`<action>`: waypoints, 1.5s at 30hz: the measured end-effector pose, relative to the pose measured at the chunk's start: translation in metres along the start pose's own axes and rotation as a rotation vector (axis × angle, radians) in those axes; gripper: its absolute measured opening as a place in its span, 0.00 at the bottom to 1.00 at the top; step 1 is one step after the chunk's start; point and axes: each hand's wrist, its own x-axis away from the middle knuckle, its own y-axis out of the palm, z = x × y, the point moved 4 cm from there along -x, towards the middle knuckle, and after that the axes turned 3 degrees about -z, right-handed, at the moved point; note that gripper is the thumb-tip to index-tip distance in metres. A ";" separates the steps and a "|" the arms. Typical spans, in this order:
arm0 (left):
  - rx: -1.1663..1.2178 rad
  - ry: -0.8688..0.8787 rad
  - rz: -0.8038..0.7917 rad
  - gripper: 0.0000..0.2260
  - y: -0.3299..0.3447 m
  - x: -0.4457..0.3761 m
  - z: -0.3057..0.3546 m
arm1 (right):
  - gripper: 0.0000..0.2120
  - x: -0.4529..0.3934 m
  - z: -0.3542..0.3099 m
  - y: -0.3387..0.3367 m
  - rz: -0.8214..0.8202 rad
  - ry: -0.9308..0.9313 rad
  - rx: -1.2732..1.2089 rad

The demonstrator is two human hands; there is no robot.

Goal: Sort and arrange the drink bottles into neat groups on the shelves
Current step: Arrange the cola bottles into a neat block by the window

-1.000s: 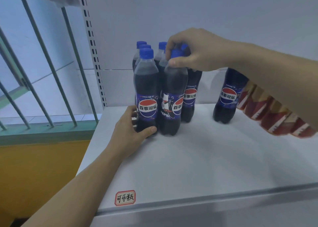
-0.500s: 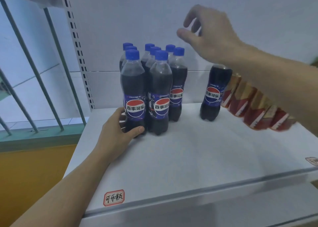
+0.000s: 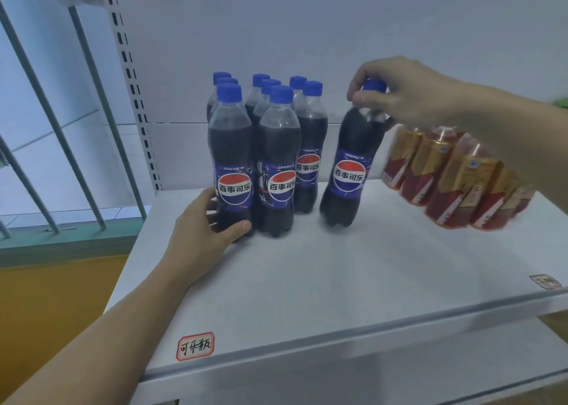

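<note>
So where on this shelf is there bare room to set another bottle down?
Free: the wide front of the shelf, ahead of the cola group. Tighter: the gap between that group and the lone cola bottle. Crowded: the right rear, with the red bottles.

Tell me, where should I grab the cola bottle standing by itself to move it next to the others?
Take the lone cola bottle by its narrow neck just under the blue cap, coming from above, as the right hand does. It stands upright with red bottles close on its right, so the top is freest.
</note>
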 end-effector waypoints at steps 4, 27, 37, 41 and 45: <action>0.006 -0.008 0.000 0.29 0.000 0.001 0.000 | 0.01 -0.001 -0.028 0.011 0.019 -0.068 -0.099; -0.184 -0.059 0.089 0.45 0.000 0.005 0.007 | 0.34 0.054 0.019 0.156 0.368 -0.127 -0.669; -0.377 -0.056 0.036 0.38 0.010 0.008 0.013 | 0.39 0.061 0.034 0.170 0.327 0.006 -0.733; -0.417 -0.031 0.045 0.34 0.011 0.009 0.017 | 0.18 0.061 -0.017 0.084 0.679 -0.490 -0.263; -0.421 -0.057 0.021 0.34 0.009 0.012 0.021 | 0.16 0.015 -0.083 0.047 0.376 -0.554 0.216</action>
